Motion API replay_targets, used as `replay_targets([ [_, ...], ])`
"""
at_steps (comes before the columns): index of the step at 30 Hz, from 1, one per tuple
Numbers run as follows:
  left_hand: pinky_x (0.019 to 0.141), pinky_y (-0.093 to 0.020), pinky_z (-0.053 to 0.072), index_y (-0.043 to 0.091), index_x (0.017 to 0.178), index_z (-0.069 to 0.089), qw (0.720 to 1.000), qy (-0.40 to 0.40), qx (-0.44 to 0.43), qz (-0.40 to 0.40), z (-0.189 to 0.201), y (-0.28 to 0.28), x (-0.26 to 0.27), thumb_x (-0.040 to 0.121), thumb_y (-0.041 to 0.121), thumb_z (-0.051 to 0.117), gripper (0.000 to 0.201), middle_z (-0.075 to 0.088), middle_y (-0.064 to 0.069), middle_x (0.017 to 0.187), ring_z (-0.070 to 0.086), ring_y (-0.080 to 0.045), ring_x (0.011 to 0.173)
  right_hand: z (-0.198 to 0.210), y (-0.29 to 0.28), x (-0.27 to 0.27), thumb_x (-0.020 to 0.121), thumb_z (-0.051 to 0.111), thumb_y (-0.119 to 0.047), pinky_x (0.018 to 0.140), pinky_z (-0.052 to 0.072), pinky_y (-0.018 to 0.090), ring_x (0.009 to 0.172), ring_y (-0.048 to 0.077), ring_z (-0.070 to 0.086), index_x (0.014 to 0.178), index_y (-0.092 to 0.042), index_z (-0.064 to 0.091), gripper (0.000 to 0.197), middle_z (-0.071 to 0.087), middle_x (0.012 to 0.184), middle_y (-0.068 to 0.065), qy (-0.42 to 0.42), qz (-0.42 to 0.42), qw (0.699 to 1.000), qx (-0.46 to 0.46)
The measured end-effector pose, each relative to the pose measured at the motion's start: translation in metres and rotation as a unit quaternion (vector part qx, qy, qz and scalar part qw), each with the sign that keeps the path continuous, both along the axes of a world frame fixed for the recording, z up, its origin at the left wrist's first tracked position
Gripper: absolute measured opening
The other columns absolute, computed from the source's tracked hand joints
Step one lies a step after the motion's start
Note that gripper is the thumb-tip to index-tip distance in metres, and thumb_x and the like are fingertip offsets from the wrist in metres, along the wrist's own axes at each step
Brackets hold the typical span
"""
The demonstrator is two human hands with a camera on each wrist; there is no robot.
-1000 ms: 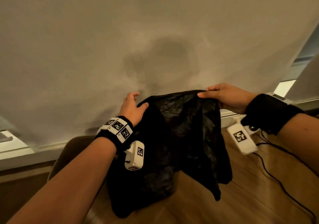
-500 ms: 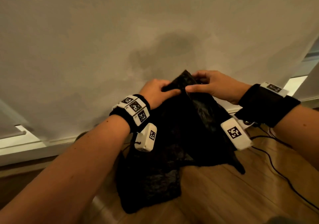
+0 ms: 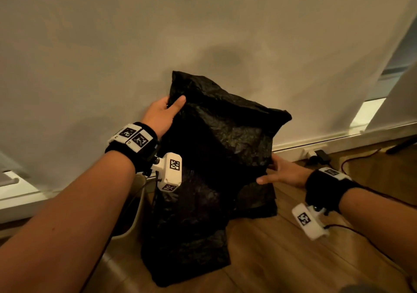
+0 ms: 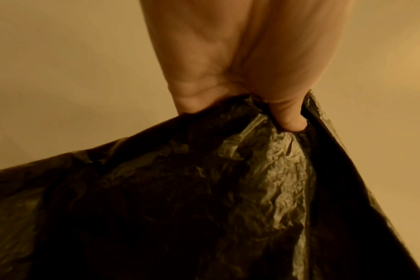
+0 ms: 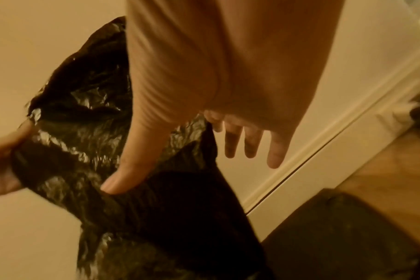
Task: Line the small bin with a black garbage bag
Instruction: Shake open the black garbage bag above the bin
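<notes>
A person's left hand [image 3: 163, 112] pinches the upper edge of a crumpled black garbage bag [image 3: 209, 161], thumb [image 4: 289, 117] pressed into the gathered plastic with the fingers behind it, and holds it up in front of a pale wall [image 3: 203, 22]. The bag billows out from that grasp and hangs down to the wooden floor [image 3: 282, 259], its lower end close to or touching the boards. To the right of the bag, the right hand [image 3: 285, 172] is spread, fingers [image 5: 275, 151] straight and apart, grasping nothing; its thumb lies against the bag's right side, lower than the left hand. To the left of the bag, partly hidden behind the left forearm, the pale rim of the small bin [image 3: 137, 209] stands on the floor just beside the hanging plastic, and the bag is outside it. Right of the bag, a white skirting board [image 3: 327, 140] runs along the wall's foot, with dark cables [image 3: 352, 159] trailing over the floor near it.
</notes>
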State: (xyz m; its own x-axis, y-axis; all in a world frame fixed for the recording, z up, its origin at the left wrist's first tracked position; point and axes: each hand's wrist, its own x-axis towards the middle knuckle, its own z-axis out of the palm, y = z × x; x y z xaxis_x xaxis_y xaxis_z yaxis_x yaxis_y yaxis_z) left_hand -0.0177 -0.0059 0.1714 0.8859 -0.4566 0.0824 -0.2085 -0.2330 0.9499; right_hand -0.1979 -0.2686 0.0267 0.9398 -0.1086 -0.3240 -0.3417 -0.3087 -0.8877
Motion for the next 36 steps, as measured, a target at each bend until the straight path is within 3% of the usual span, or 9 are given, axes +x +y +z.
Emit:
replay_targets([
  [5, 0.078, -0.023, 0.054, 0.018, 0.112, 0.063, 0.997, 0.049, -0.043, 0.039, -0.011, 0.005, 0.006, 0.095, 0.035, 0.052, 0.027, 0.069, -0.001, 0.106, 0.066, -0.019, 0.100, 0.003, 0.019, 0.028, 0.037, 0.095, -0.043, 0.093, 0.053, 0.038, 0.111, 0.022, 0.064, 0.120, -0.023, 0.061, 0.092, 0.067, 0.124, 0.004, 0.021, -0.081, 0.978, 0.189],
  [7, 0.074, -0.018, 0.051, 0.013, 0.122, 0.055, 0.994, -0.001, 0.004, 0.105, -0.018, 0.007, 0.011, 0.095, 0.028, 0.053, 0.031, 0.063, 0.000, 0.109, 0.062, -0.020, 0.104, 0.014, 0.025, 0.032, 0.053, 0.090, -0.037, 0.080, 0.058, 0.030, 0.101, 0.023, 0.069, 0.118, -0.010, 0.065, 0.075, 0.067, 0.122, 0.012, 0.019, -0.102, 0.968, 0.227],
  [9, 0.094, -0.030, 0.047, 0.014, 0.136, 0.037, 0.985, -0.043, 0.045, 0.162, -0.030, 0.010, 0.015, 0.089, 0.022, 0.062, 0.054, 0.051, -0.005, 0.129, 0.053, -0.023, 0.118, 0.029, 0.031, 0.038, 0.082, 0.070, -0.019, 0.072, 0.059, 0.025, 0.091, 0.019, 0.072, 0.124, -0.003, 0.061, 0.046, 0.067, 0.120, 0.014, -0.006, -0.126, 0.958, 0.257],
  [13, 0.116, -0.044, 0.021, 0.019, 0.146, 0.018, 0.948, -0.169, 0.153, 0.221, -0.056, 0.006, -0.004, 0.073, 0.030, 0.075, 0.093, 0.019, -0.012, 0.153, 0.023, -0.031, 0.140, 0.069, 0.043, 0.057, 0.096, 0.052, -0.011, 0.066, 0.059, 0.022, 0.073, 0.010, 0.071, 0.130, -0.004, 0.055, 0.035, 0.063, 0.121, 0.010, -0.060, -0.185, 0.946, 0.260],
  [19, 0.119, -0.041, 0.014, 0.021, 0.148, 0.011, 0.972, -0.122, 0.200, -0.021, -0.089, -0.012, -0.089, 0.056, 0.059, 0.080, 0.121, 0.009, -0.006, 0.157, 0.012, -0.025, 0.145, 0.126, 0.067, 0.079, 0.103, 0.038, -0.017, 0.090, 0.054, 0.036, 0.104, 0.025, 0.064, 0.136, -0.005, 0.048, 0.036, 0.060, 0.130, 0.012, -0.087, -0.197, 0.947, 0.237],
  [24, 0.120, -0.049, 0.007, 0.022, 0.148, -0.020, 0.979, -0.031, 0.199, -0.004, -0.102, -0.036, -0.126, 0.047, 0.052, 0.087, 0.151, -0.018, 0.002, 0.159, -0.005, -0.017, 0.148, 0.145, 0.089, 0.084, 0.103, 0.037, -0.020, 0.092, 0.053, 0.035, 0.112, 0.025, 0.062, 0.134, -0.007, 0.049, 0.036, 0.062, 0.127, 0.010, -0.074, -0.161, 0.941, 0.288],
  [28, 0.117, -0.048, 0.018, 0.026, 0.149, -0.013, 0.991, 0.093, 0.023, 0.095, -0.091, -0.057, -0.116, 0.054, 0.038, 0.089, 0.139, -0.005, -0.004, 0.157, 0.011, -0.023, 0.145, 0.142, 0.104, 0.079, 0.102, 0.040, -0.018, 0.079, 0.059, 0.028, 0.099, 0.019, 0.067, 0.128, -0.004, 0.054, 0.033, 0.067, 0.116, 0.009, -0.041, -0.116, 0.939, 0.322],
  [32, 0.095, -0.029, 0.038, 0.015, 0.141, 0.030, 0.980, 0.151, -0.008, 0.132, -0.093, -0.059, -0.091, 0.083, 0.036, 0.068, 0.072, 0.046, -0.011, 0.139, 0.048, -0.031, 0.125, 0.142, 0.104, 0.068, 0.101, 0.042, -0.017, 0.090, 0.054, 0.029, 0.109, 0.019, 0.063, 0.128, -0.004, 0.054, 0.032, 0.065, 0.121, 0.008, -0.037, -0.064, 0.943, 0.325],
  [36, 0.102, -0.044, 0.045, 0.015, 0.122, 0.060, 0.978, 0.185, 0.009, 0.091, -0.096, -0.045, -0.070, 0.086, 0.038, 0.058, 0.042, 0.063, -0.014, 0.123, 0.057, -0.034, 0.117, 0.123, 0.074, 0.041, 0.090, 0.061, -0.024, 0.102, 0.048, 0.032, 0.111, 0.016, 0.061, 0.128, -0.012, 0.056, 0.040, 0.061, 0.127, 0.008, -0.087, -0.065, 0.973, 0.203],
])
